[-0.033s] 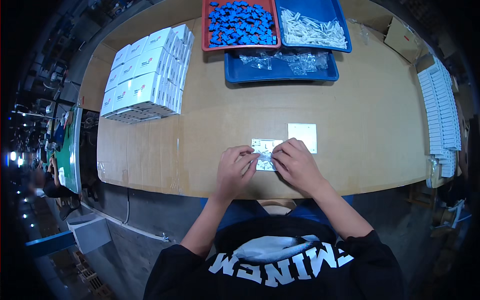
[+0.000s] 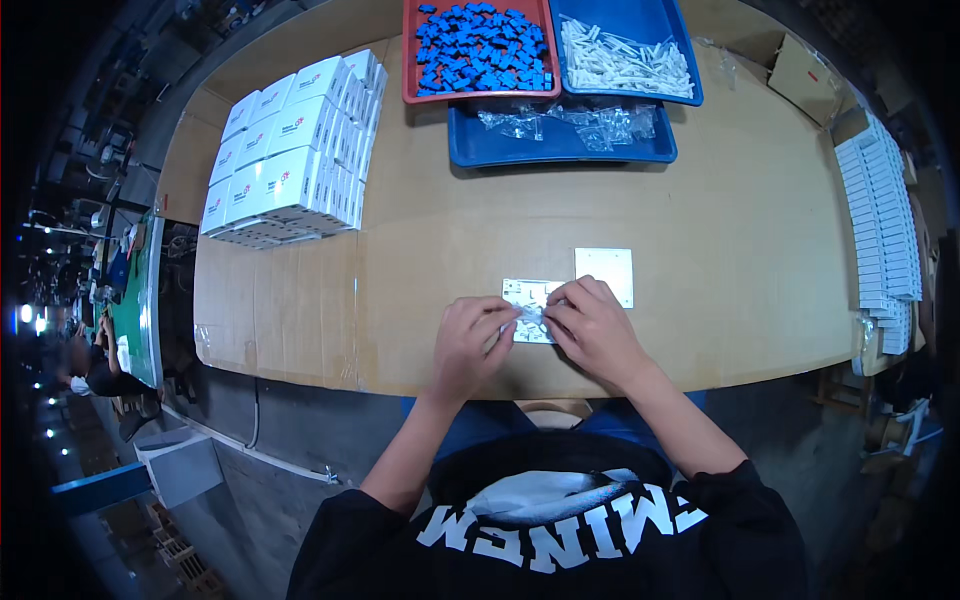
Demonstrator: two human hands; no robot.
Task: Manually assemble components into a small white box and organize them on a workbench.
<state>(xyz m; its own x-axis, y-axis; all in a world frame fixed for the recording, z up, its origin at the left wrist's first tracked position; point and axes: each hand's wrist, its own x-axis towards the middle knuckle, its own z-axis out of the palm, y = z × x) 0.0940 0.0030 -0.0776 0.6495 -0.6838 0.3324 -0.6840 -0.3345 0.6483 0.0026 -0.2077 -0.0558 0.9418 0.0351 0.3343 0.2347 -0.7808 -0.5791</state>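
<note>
Left hand (image 2: pixel 472 335) and right hand (image 2: pixel 597 325) meet at the near edge of the worktop (image 2: pixel 450 240), fingers pinched together on a small clear bag (image 2: pixel 530 315) held over a white card (image 2: pixel 527 297). A second card (image 2: pixel 605 273) lies just beyond. Work appears at an early stage: trays (image 2: pixel 560 145) remain full. Stacked boxes (image 2: pixel 290 150) stand well left; the middle worktop is open.

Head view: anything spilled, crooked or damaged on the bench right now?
Nothing stands out. Both hands pinch a small clear bag over a white plate; the red tray and blue trays hold their parts, and the white boxes are stacked evenly.
</note>
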